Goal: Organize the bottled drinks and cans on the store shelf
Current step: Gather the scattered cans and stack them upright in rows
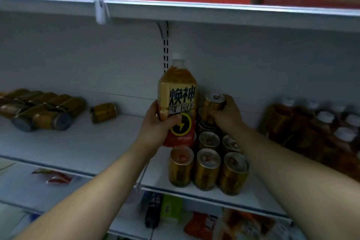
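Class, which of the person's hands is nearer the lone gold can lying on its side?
Left. The left hand, gripping the bottle, is right of the lone can; the right hand, gripping a second can, is farther right, beyond the bottle.

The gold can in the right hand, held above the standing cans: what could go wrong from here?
1. The gold can, gripped by the right hand, might knock over the standing cans packed close beneath it.
2. The energy drink bottle in the left hand hangs just over the front left can and could strike it.
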A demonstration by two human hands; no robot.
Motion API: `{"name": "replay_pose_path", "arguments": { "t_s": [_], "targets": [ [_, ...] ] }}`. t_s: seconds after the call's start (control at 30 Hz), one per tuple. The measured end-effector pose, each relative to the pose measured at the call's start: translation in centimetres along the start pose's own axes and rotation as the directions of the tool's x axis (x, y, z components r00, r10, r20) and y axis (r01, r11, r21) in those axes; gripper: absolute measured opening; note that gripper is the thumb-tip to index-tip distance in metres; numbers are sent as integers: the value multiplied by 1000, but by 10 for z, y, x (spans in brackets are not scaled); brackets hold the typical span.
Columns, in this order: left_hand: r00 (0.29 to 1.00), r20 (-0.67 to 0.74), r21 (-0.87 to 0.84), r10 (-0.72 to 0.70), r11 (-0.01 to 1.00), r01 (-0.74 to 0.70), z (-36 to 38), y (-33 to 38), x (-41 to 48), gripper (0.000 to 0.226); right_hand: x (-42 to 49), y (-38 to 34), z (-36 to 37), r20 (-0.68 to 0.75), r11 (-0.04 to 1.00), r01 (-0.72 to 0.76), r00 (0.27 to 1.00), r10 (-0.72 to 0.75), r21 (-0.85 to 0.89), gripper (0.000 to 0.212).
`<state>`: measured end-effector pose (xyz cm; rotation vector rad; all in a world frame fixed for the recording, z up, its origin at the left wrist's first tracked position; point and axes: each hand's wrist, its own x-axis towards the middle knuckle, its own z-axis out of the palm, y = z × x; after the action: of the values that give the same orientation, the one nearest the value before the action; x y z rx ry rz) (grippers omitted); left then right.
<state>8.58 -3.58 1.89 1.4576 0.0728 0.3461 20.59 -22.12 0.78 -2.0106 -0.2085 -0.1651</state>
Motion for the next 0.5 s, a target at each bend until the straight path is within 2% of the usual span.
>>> {"name": "replay_pose_path", "arguments": {
  "t_s": [0.1, 0.23, 0.33, 0.5],
  "targets": [
    [999, -44, 5, -8, 1000, 8, 10, -2, 4, 41, 20, 7, -1, 38, 1000, -18, 999, 17, 23, 46],
    [997, -71, -17, -27, 1000, 26, 18, -3, 6, 40, 43, 16, 1, 113, 1000, 8, 994, -7, -11, 69],
    [997, -74, -22, -36, 999, 34, 22, -4, 7, 40, 54, 22, 6, 140, 999, 45, 989, -46, 11, 73],
    [996, -69, -32, -50, 998, 48, 21, -6, 10, 58, 55, 20, 13, 94, 998, 65, 993, -65, 3, 65]
  ]
}}
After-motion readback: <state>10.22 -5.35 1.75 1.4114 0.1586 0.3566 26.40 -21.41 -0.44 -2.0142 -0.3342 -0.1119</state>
